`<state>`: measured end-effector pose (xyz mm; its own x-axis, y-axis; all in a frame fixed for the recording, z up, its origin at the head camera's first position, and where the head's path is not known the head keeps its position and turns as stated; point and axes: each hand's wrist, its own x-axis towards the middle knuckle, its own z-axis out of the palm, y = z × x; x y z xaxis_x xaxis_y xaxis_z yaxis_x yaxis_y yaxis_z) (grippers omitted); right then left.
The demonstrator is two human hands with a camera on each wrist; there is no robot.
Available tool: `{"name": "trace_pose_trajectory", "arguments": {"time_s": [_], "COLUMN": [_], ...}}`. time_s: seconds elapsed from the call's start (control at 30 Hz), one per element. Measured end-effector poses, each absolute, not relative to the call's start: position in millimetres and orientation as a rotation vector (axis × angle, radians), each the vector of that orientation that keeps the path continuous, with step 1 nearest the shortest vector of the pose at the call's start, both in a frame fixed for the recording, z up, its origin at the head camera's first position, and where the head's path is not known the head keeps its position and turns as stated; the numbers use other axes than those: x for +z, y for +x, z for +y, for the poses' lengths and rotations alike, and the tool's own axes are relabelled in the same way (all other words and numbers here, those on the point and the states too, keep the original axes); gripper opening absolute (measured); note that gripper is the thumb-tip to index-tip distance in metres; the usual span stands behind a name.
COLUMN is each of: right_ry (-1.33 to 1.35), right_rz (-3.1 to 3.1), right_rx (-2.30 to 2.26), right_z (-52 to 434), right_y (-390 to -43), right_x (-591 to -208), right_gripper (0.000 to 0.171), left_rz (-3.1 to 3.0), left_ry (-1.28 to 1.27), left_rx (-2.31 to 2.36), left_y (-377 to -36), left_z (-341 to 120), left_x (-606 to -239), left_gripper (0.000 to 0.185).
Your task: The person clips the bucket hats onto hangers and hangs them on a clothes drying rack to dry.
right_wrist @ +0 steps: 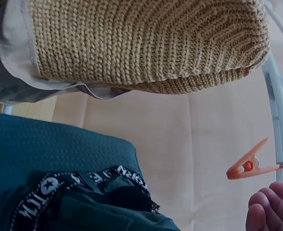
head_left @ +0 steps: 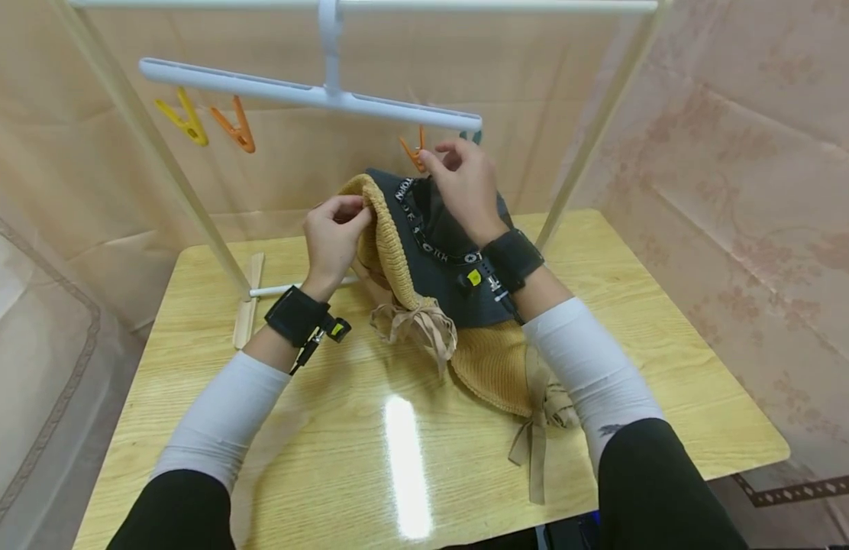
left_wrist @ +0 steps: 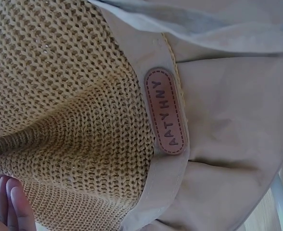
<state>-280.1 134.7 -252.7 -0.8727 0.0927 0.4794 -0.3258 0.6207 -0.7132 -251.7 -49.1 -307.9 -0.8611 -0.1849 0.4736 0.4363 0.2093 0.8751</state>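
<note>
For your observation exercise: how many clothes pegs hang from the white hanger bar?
4 visible: a yellow peg and an orange peg at the left end, another orange peg by the right hand, a green one half hidden.

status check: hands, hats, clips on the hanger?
Left hand grips the knit hat at its edge. Right hand at the orange clip, fingertips near it, grip unclear. Dark hat lies beneath. Nothing blocking.

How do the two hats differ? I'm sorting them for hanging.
The straw hat is tan, coarsely woven, with beige ribbon ties; the dark hat is smooth blue-grey fabric with a black lettered band. The left hand pinches the straw hat's edge; the dark hat lies under the right hand. Both rest on the wooden table.
</note>
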Motion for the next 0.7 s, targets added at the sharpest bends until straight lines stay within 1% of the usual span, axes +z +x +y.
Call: {"name": "trace_pose_trajectory", "arguments": {"time_s": [0.13,0.43,0.6,0.7], "right_ry": [0.166,0.124,0.149,0.154], "right_rz": [-2.420,-2.487,-2.478,-2.479], "right_rx": [1.073,0.960,0.908,0.867], "right_z": [131.9,126.0,120.0,116.9], "right_y": [-284.5,-290.3,-295.2,-296.6], "right_x": [-248.0,-243.4,-240.0,-238.8], "right_gripper": [0.046,0.055,0.056,0.053], "left_rz": [-2.022,-2.065,-2.083,-2.097], "left_ry": [-0.258,-0.286,-0.294,-0.317], "left_rx": [-1.646,-1.572,-1.522,-1.491], "left_y": [-263.3,-268.2,-270.1,-270.2], "left_z": [-49.9,-45.1,-43.5,-41.5], "left_x": [-318.2,-320.7,-320.4,-319.0], "left_gripper": [0.019,0.024,0.028,0.026]}}
